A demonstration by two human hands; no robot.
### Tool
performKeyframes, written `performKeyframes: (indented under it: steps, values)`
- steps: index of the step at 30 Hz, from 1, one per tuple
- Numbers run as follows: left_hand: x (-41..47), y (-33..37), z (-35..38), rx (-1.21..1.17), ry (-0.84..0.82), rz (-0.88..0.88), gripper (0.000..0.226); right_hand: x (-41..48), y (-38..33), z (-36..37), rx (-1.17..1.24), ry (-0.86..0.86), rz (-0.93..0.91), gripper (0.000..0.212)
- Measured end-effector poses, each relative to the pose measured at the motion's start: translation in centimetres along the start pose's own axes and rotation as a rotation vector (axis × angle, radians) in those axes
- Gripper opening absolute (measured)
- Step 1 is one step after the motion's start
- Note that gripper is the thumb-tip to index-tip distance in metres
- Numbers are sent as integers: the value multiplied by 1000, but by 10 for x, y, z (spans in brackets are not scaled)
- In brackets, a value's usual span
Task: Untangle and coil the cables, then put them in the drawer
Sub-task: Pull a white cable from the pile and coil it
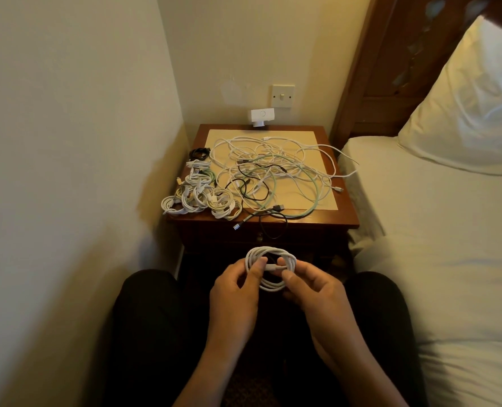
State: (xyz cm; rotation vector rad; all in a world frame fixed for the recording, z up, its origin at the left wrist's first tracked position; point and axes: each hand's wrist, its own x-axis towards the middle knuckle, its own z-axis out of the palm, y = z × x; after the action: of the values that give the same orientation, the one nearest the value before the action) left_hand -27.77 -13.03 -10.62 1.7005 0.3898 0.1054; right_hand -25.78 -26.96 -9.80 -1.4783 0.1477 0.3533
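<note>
Now, at lower centre of the frame, the left hand (238, 286) pinches the left side of a white cable coil (270, 265) between thumb and curled fingers. The right hand (317, 289) pinches its right side, thumb by the plug end that crosses the middle. The coil hangs over the lap, just in front of the nightstand (343, 218).

If either pinch slackens before that end is tucked, the stiff loops will likely spring apart. Cable ends from the loose tangle (273, 171) droop over the nightstand's front edge, near the drawer knob (260, 237). Pulling the drawer out could snag them and drag the heap to the floor.

The count is 2 hands, 1 coil in hand and 1 tangle of white, pale green and black leads, whose number I cannot tell. There are several finished white bundles (199, 198) at centre left, too overlapped to count, and 1 black bundle (199, 152) above them. There is 1 closed drawer.
</note>
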Motion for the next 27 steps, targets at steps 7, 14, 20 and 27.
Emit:
performKeyframes:
  steps: [7, 14, 20, 27]
  values:
    - [5, 1, -9, -176, -116, -220, 32, 10, 2, -13, 290, -189, 239, 28]
    - [10, 5, -14, -727, -199, -364, 33, 15, 0, -11, 80, -273, 196, 18]
    - [6, 10, -17, -780, -214, -372, 45, 11, -4, -3, -431, -90, -96, 19]
    - [2, 9, -14, -56, -7, 52, 18, 9, -10, -12, -819, -196, -225, 47]
